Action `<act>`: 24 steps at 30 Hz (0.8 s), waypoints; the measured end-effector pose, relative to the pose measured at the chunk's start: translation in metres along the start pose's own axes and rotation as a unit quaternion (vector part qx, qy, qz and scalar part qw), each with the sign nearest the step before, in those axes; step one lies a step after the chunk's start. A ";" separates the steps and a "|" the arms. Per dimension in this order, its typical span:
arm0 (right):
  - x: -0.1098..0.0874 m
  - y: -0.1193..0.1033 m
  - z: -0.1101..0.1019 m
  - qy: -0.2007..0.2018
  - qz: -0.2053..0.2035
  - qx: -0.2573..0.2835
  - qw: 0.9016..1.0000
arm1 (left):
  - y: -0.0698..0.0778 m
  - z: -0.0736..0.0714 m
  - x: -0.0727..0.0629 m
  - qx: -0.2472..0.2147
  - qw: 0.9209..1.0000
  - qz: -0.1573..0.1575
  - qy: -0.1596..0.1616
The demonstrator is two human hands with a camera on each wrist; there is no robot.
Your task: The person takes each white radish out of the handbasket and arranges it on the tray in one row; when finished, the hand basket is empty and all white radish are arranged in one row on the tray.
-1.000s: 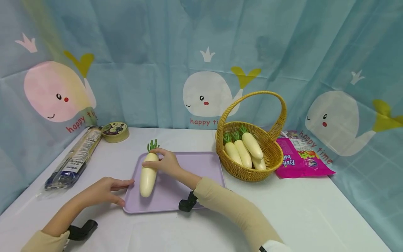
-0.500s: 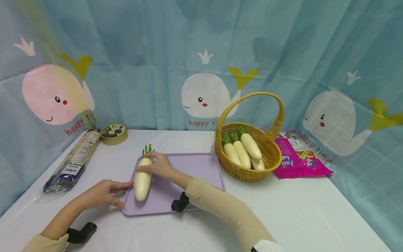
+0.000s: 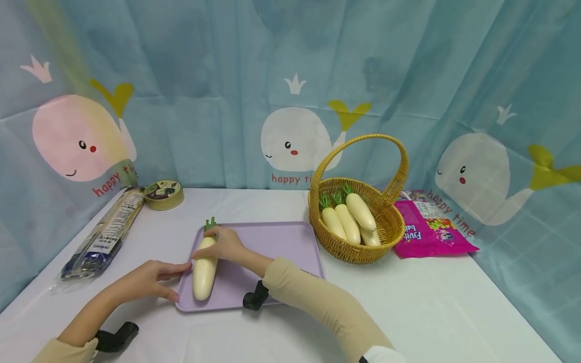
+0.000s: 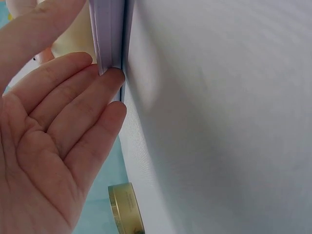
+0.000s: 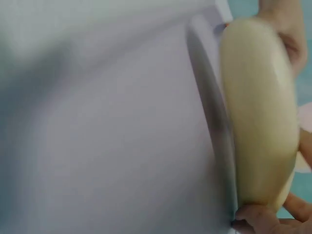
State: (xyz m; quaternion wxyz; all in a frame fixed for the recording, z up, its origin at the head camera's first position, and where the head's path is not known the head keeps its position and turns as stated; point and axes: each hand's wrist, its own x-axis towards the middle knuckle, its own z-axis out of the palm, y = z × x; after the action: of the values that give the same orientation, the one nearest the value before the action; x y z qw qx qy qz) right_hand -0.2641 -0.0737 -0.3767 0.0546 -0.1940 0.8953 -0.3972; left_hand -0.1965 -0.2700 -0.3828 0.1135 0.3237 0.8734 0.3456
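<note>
My right hand [image 3: 224, 245] pinches a white radish [image 3: 205, 280] near its green leafy end, thumb on one side and fingers on the other. The radish lies lengthwise along the left side of a lilac tray [image 3: 277, 242]. In the right wrist view, the radish [image 5: 261, 107] is low over the tray; whether it touches cannot be told. My left hand [image 3: 147, 280] is at the tray's left edge, its fingers extended. Seen from the left wrist, fingertips of this hand [image 4: 63, 117] touch the tray rim [image 4: 108, 36].
Right of the tray stands a wicker basket [image 3: 358, 255] with a tall handle, holding several white radishes [image 3: 347, 224]. A pink snack bag [image 3: 436, 234] lies behind it. On the left are a long plastic-wrapped package [image 3: 106, 237] and a round gold tin [image 3: 163, 196]. A patterned curtain [image 3: 204, 126] hangs behind.
My right hand has brought the radish leftward and nearer to me, down toward the tray's left side. The left hand has stayed at the tray edge.
</note>
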 end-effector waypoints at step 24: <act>0.000 0.000 -0.004 -0.100 0.031 0.061 0.993 | -0.004 0.001 0.000 0.006 1.000 0.019 0.010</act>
State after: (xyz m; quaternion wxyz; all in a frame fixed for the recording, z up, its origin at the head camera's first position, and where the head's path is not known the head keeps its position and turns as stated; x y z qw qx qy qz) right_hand -0.2654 -0.0709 -0.3735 0.1680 -0.2009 0.8650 -0.4281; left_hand -0.1979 -0.2723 -0.3861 0.0959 0.3374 0.8704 0.3454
